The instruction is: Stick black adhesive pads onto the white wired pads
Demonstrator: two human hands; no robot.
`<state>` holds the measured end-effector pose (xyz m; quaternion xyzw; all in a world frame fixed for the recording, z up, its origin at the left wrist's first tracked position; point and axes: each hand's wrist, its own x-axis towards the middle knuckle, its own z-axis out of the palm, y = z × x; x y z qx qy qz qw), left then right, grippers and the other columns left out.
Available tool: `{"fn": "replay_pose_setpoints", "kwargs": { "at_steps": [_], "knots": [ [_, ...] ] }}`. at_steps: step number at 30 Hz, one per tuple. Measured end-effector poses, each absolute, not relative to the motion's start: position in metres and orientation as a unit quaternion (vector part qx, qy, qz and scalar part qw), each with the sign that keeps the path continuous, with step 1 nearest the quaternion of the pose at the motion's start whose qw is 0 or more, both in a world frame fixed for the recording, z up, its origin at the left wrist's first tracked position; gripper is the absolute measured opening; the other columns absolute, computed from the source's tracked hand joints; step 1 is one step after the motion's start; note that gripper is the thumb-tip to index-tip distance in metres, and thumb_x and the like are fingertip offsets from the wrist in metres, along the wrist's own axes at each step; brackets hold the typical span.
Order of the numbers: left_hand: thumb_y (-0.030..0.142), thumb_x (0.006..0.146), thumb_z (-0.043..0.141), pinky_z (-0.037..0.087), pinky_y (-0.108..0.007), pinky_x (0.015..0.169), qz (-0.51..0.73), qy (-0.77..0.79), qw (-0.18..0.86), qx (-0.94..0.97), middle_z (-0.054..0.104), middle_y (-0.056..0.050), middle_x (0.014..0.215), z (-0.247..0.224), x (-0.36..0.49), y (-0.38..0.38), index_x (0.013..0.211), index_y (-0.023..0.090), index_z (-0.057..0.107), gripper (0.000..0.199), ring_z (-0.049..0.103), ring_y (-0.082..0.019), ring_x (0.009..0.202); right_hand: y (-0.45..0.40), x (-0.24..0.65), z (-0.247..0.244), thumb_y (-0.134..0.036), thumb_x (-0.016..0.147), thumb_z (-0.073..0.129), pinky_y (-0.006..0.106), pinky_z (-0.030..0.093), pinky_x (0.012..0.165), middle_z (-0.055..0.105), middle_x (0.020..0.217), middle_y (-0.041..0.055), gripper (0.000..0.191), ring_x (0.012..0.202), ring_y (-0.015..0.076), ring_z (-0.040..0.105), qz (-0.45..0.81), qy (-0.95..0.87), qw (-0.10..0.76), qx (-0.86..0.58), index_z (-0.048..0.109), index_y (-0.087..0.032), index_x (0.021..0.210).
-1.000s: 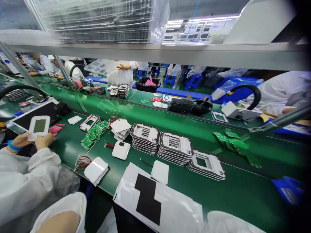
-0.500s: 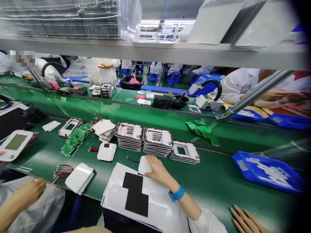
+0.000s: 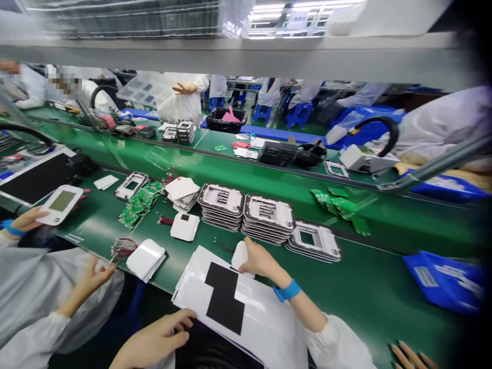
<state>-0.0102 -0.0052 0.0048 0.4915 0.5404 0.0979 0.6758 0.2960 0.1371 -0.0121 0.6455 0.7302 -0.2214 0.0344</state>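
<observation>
My right hand (image 3: 261,260), with a blue band at the wrist, is closed on a small white panel (image 3: 240,254) with a thin dark wire. It is above the far edge of a stack of white sheets (image 3: 269,307) marked with a black stepped shape (image 3: 226,297). My left hand (image 3: 165,333) is by the near left corner of the sheets, thumb apart from loosely bent fingers, holding nothing visible. Beyond my right hand stand stacks of white-and-black housings (image 3: 269,212). White panels (image 3: 185,227), one with a black square, lie to the left.
More wired panels (image 3: 146,259), loose white cards (image 3: 182,192) and green circuit boards (image 3: 140,205) lie leftward. A blue tray (image 3: 442,287) stands right. A co-worker at left holds a white device (image 3: 61,205); another person's fingers (image 3: 411,356) show bottom right. A shelf (image 3: 230,54) crosses above.
My left hand has come further into view beside the sheets. My right hand stays at the white panel, now gripping its edge. The view has shifted; the left co-worker's near hand has opened.
</observation>
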Motion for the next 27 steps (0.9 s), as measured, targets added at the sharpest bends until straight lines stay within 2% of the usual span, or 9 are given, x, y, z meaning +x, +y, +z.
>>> {"fn": "replay_pose_setpoints", "kwargs": {
  "at_steps": [1,3,7,11,14,16,19,23,27],
  "knots": [
    [0.033,0.082,0.059,0.039,-0.035,0.095,0.104,0.536,0.688,0.478,0.066,-0.005,0.114,0.002,-0.012,-0.007,0.122,0.028,0.062,0.040,0.057,-0.023,0.103,0.134,0.296,-0.010,-0.035,0.061,0.082,0.032,0.043,0.072,0.059,0.098,0.0085,0.060,0.091,0.0257,0.057,-0.204,0.737,0.019,0.644,0.051,-0.013,0.108],
    [0.031,0.084,0.057,0.039,-0.032,0.092,0.149,0.540,0.709,0.428,0.065,-0.005,0.112,-0.005,-0.014,-0.010,0.122,0.026,0.059,0.039,0.057,-0.021,0.100,0.129,0.295,-0.007,-0.032,0.070,0.075,0.034,0.041,0.074,0.057,0.097,0.0107,0.046,0.095,0.0285,0.054,-0.156,0.741,-0.019,0.652,0.050,-0.013,0.104],
    [0.027,0.081,0.060,0.040,-0.030,0.087,0.247,0.539,0.734,0.330,0.063,-0.005,0.111,-0.017,-0.003,-0.014,0.105,0.023,0.059,0.024,0.056,-0.020,0.103,0.117,0.293,-0.009,-0.025,0.092,0.045,0.042,0.034,0.082,0.053,0.098,0.0167,0.017,0.097,0.0327,0.048,-0.073,0.739,-0.087,0.664,0.052,-0.012,0.100],
    [0.023,0.079,0.061,0.042,-0.031,0.086,0.278,0.540,0.739,0.292,0.065,-0.005,0.105,-0.017,0.010,-0.011,0.097,0.021,0.058,0.019,0.059,-0.021,0.104,0.113,0.294,-0.014,-0.016,0.093,0.029,0.045,0.034,0.081,0.055,0.086,0.0143,0.026,0.088,0.0313,0.048,-0.088,0.757,-0.134,0.634,0.055,-0.017,0.087],
    [0.019,0.075,0.064,0.043,-0.030,0.082,0.291,0.545,0.738,0.273,0.068,-0.006,0.100,-0.015,0.004,-0.006,0.090,0.019,0.063,0.015,0.062,-0.022,0.100,0.120,0.298,-0.006,-0.020,0.091,0.032,0.047,0.036,0.082,0.055,0.084,0.0148,0.022,0.088,0.0326,0.050,-0.128,0.746,-0.183,0.628,0.052,-0.018,0.085],
    [0.018,0.073,0.067,0.045,-0.030,0.078,0.308,0.557,0.726,0.260,0.069,-0.007,0.097,-0.015,-0.008,-0.003,0.085,0.017,0.065,0.012,0.064,-0.022,0.093,0.127,0.293,0.005,-0.028,0.090,0.037,0.047,0.039,0.082,0.057,0.089,0.0150,0.017,0.090,0.0326,0.053,-0.170,0.725,-0.222,0.629,0.051,-0.017,0.093],
    [0.017,0.073,0.067,0.046,-0.029,0.071,0.378,0.598,0.674,0.213,0.069,-0.006,0.085,-0.022,-0.034,0.003,0.082,0.016,0.062,0.010,0.065,-0.018,0.077,0.137,0.258,0.021,-0.036,0.088,0.044,0.040,0.047,0.078,0.062,0.101,0.0128,0.027,0.092,0.0281,0.060,-0.272,0.700,-0.264,0.605,0.046,-0.018,0.108],
    [0.011,0.076,0.063,0.050,-0.027,0.070,0.515,0.637,0.564,0.104,0.062,0.001,0.076,-0.032,-0.065,0.011,0.089,0.019,0.053,0.019,0.061,-0.011,0.067,0.146,0.161,0.025,-0.031,0.083,0.054,0.030,0.052,0.068,0.068,0.098,0.0061,0.027,0.083,0.0201,0.066,-0.417,0.700,-0.248,0.524,0.049,-0.018,0.107],
    [0.006,0.081,0.055,0.054,-0.033,0.078,0.590,0.625,0.511,0.002,0.061,-0.002,0.084,-0.033,-0.079,0.016,0.096,0.019,0.050,0.020,0.063,-0.012,0.073,0.154,0.067,0.014,-0.028,0.085,0.059,0.031,0.053,0.070,0.068,0.092,0.0034,0.028,0.078,0.0169,0.065,-0.455,0.708,-0.202,0.501,0.054,-0.015,0.110]
  ]
}}
